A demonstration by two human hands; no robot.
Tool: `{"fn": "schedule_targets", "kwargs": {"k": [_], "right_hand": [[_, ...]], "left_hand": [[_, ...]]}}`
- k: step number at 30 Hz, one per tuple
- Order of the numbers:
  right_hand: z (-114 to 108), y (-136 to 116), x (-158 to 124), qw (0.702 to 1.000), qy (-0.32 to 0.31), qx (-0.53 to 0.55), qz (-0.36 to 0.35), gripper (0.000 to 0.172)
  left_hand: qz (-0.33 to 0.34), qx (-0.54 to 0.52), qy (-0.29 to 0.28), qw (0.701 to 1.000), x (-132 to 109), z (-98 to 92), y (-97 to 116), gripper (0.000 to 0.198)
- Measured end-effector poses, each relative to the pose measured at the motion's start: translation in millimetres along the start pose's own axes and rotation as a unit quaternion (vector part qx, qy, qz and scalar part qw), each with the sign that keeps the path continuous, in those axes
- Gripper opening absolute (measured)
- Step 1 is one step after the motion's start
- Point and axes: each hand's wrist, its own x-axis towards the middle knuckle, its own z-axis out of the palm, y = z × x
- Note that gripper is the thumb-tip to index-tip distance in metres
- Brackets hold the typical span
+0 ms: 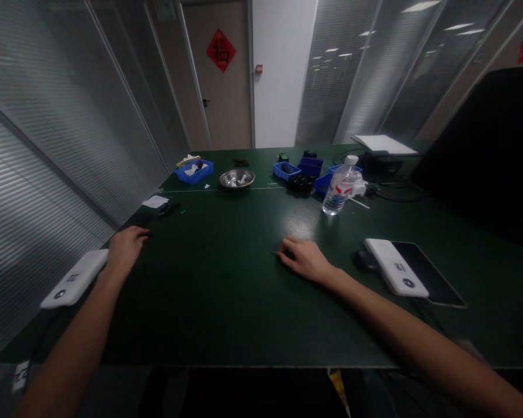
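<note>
Near the table's left edge is my left hand (126,248), its fingers pinched together. Something dark shows at its fingertips, too dim to name. A dark object lies just beyond it, with a black tool-like item (169,209) and a white paper (156,201) farther on. My right hand (303,258) rests on the green table (213,278) right of the middle, fingers curled closed. From its thumb and index finger a small thin pointed item (275,253) sticks out to the left; its kind is hidden by the hand.
A water bottle (337,187) stands upright beyond my right hand. White power banks (394,267) (75,280) lie on both sides, the right one across a dark tablet (429,276). Farther back are a metal bowl (236,179), blue trays (194,172) and cables. A large dark screen-like shape (488,157) rises at right.
</note>
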Motion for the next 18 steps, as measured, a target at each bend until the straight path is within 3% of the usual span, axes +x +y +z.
{"fn": "schedule_targets", "kwargs": {"k": [18], "right_hand": [[2,2,0,1.0,0.0,-0.002,-0.001,0.016]], "left_hand": [[-0.067,-0.082,0.019,0.994,-2,-2.3,10,0.023]]}}
